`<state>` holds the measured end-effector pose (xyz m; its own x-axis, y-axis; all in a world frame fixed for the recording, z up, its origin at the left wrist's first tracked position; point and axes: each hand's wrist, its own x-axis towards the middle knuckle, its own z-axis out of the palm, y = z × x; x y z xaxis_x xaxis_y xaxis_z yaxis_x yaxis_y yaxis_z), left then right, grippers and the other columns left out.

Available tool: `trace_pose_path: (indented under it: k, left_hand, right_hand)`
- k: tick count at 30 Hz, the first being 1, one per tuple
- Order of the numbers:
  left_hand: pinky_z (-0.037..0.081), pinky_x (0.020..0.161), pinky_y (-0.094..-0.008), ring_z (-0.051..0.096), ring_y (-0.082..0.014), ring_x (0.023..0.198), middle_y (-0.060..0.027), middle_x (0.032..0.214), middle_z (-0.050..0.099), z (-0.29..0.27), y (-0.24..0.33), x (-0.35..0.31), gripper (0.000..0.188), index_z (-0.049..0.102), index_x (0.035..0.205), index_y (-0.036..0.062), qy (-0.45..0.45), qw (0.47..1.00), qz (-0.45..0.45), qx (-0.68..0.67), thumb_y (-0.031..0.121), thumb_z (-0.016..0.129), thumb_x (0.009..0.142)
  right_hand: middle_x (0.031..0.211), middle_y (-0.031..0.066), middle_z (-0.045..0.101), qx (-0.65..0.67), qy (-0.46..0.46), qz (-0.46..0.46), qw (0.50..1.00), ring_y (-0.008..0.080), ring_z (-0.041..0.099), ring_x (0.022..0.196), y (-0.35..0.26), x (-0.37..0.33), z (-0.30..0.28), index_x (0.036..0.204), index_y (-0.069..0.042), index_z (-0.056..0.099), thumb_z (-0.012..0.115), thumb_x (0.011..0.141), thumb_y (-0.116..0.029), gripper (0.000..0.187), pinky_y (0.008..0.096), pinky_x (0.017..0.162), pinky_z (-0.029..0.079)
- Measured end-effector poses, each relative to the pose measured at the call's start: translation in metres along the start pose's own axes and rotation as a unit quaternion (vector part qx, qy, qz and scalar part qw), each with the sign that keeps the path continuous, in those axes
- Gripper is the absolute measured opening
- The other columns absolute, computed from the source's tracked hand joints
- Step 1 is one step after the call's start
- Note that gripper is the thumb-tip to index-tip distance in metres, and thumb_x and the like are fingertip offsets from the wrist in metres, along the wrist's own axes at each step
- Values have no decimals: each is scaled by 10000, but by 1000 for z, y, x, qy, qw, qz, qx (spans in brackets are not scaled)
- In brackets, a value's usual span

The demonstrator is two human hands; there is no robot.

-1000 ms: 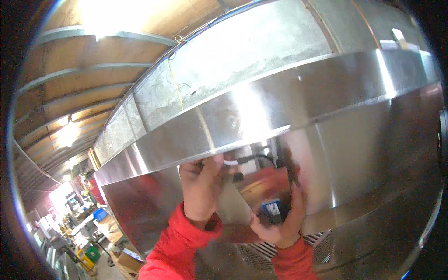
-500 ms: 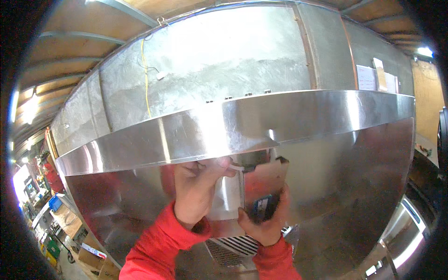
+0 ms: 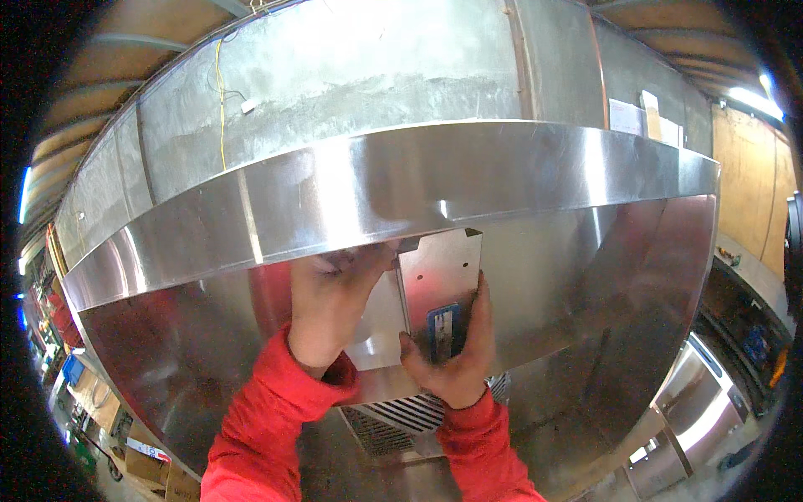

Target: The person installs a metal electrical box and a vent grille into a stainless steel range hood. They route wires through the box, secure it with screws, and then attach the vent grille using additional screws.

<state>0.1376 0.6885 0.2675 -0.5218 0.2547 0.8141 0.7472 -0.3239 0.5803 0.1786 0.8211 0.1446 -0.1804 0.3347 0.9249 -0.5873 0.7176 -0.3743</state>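
A big stainless steel hood (image 3: pixel 552 159) fills the middle, with a bright front band and a recessed underside. Inside it, my right hand (image 3: pixel 458 368) grips a sheet-metal cover (image 3: pixel 443 255) from below, thumb on one side and fingers along the other. Two small holes and a blue-framed insert (image 3: pixel 444 326) show on the cover's face. My left hand (image 3: pixel 330 293) is raised beside the cover's upper left corner, its fingers curled up behind the hood's front band. The band and the hand itself hide what those fingers hold, if anything.
Slatted metal filters (image 3: pixel 393 427) sit low in the hood, beneath my forearms. Behind the hood rises a grey wall (image 3: pixel 468 75) with a yellow cable (image 3: pixel 221 109). Cardboard boxes (image 3: pixel 149 460) stand at lower left, and a stainless steel cabinet (image 3: pixel 694 402) at lower right.
The view has shifted, so the hood appears further left and higher. The cover is turned more squarely to me and reaches higher beside the band. A pale strip at my left fingers no longer shows.
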Motion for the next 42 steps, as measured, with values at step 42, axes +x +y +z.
trace_pose_path:
  k: [42]
  left_hand:
    - [579,796,-357,689,-206,938,-92,1046,701,1,-31,-47,187,639,1143,24,54,996,-57,-31,122,625,984]
  right_hand:
    - [1201,218,585,48,-27,29,998,314,622,1046,2,0,-10,1402,76,359,876,671,-205,938,394,894,512]
